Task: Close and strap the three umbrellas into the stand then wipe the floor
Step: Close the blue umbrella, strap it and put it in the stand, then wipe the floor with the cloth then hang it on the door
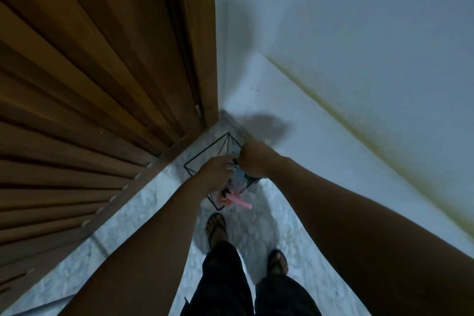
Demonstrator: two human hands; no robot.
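Note:
A black wire umbrella stand [205,154] sits on the floor in the corner between the wooden door and the white wall. A folded blue-grey umbrella [238,179] stands in it, and below that a pink umbrella with a pink handle [239,201] pokes out. My left hand [215,169] and my right hand [254,156] meet over the stand's top, both closed around the blue-grey umbrella's upper end. The fingers hide what they pinch there. A third umbrella is not visible.
A slatted wooden door [89,84] fills the left side. A white wall [359,59] with a yellowish stain runs along the right. The marbled floor [143,213] narrows toward the corner. My feet in sandals [216,228] stand just behind the stand.

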